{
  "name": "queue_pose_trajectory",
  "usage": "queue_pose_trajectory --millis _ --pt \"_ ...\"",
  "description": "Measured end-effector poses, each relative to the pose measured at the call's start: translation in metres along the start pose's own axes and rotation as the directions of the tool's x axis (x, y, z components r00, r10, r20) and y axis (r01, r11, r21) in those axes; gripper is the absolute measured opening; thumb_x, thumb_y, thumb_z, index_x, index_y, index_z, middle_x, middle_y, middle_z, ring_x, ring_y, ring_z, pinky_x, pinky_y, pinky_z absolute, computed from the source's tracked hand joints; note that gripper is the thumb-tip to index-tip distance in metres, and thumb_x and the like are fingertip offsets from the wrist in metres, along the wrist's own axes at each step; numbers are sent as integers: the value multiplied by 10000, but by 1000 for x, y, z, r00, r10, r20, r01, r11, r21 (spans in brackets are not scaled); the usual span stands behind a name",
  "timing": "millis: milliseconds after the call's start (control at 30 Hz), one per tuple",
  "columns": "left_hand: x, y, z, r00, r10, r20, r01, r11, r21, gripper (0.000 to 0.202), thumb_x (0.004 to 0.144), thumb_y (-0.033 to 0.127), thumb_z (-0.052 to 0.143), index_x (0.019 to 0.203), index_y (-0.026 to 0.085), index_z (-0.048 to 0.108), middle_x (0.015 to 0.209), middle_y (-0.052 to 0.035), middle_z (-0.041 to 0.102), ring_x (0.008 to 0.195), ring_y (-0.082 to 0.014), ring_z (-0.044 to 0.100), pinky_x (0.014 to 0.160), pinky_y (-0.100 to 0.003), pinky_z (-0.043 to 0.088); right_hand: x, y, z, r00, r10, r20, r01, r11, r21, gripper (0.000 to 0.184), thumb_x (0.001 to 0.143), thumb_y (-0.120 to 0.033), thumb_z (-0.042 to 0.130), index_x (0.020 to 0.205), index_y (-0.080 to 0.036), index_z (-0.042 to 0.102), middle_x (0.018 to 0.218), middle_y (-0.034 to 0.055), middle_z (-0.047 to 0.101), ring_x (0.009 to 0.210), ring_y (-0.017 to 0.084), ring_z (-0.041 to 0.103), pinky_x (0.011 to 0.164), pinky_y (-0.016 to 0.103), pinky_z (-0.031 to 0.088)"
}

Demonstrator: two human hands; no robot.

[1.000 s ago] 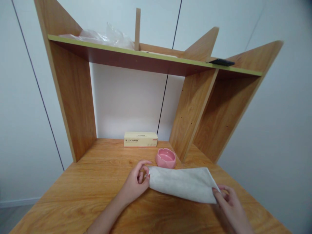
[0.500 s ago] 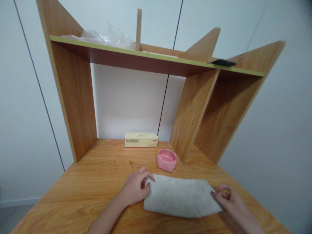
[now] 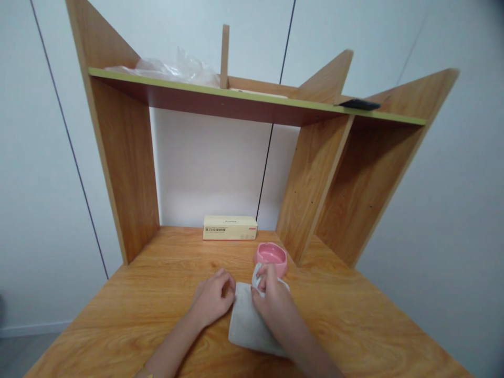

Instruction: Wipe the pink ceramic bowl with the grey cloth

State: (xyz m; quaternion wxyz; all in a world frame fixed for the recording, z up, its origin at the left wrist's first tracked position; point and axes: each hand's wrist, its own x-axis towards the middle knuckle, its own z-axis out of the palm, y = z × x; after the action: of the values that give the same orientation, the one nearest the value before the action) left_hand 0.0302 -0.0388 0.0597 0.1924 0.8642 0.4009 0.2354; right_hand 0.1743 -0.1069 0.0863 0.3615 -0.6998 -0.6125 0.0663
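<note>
Two bare hands at a wooden desk (image 3: pixel 157 294), with a grey-white cloth (image 3: pixel 244 323) between them. The cloth lies on the desk's near part, in front of a pink dish (image 3: pixel 272 254); its far edge is turned up in a fold. The right hand (image 3: pixel 275 302) reaches across the cloth and grips this fold between thumb and fingers. The left hand (image 3: pixel 214 298) rests at the cloth's far left corner, fingers curled, thumb and fingertips at the edge — whether they pinch it cannot be told. The right hand's fingers and the fold overlap the near side of the dish in this view; contact is unclear. Behind and to the left of the dish stands a pale box (image 3: pixel 230 229) with dark lettering. Above, a shelf (image 3: pixel 189 90) carries a clear bag (image 3: pixel 177 72) at left and a flat black object (image 3: pixel 360 104) at right.
</note>
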Motion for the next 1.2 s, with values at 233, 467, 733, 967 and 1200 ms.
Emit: queue_pose_trajectory --millis 233,467,733,967,1200 --pt "0 0 0 999 -48 24 47 997 61 163 747 153 409 675 186 552 749 -23 550 678 -165 527 587 -248 317 -18 -14 33 953 -22 301 7 999 53 320 690 -103 459 992 -197 407 698 -4 609 617 154 579 511 215 329" --pt "2 -4 2 998 -63 -8 64 997 34 154 716 110 403 751 188 530 783 -20 570 743 -164 527 631 -244 327 -3 41 -20 995 88 40 -87 996 -21 331 770 -219 414 1099 -188 436 651 -8 579 636 169 569 576 245 360" --pt "2 -2 6 998 -69 3 69 998 15 146 684 98 422 731 193 523 772 -11 572 711 -158 532 608 -236 328 -4 96 -15 902 306 303 -364 918 156 457 613 -141 526 1050 -173 396 437 -123 420 438 117 477 429 202 295" --pt "2 -4 3 997 -82 -13 82 996 20 151 683 91 412 722 195 516 770 -19 572 730 -166 538 636 -246 339 17 120 -44 934 329 141 -347 929 130 436 569 -88 493 988 -159 396 437 -120 433 435 122 463 443 207 302" --pt "3 -4 5 992 -112 -63 112 994 -14 139 691 113 428 734 197 529 766 -13 575 699 -165 540 612 -250 343 34 109 -66 984 162 -78 -179 925 -335 401 648 -89 487 1049 -111 478 816 97 582 826 246 561 699 328 398"
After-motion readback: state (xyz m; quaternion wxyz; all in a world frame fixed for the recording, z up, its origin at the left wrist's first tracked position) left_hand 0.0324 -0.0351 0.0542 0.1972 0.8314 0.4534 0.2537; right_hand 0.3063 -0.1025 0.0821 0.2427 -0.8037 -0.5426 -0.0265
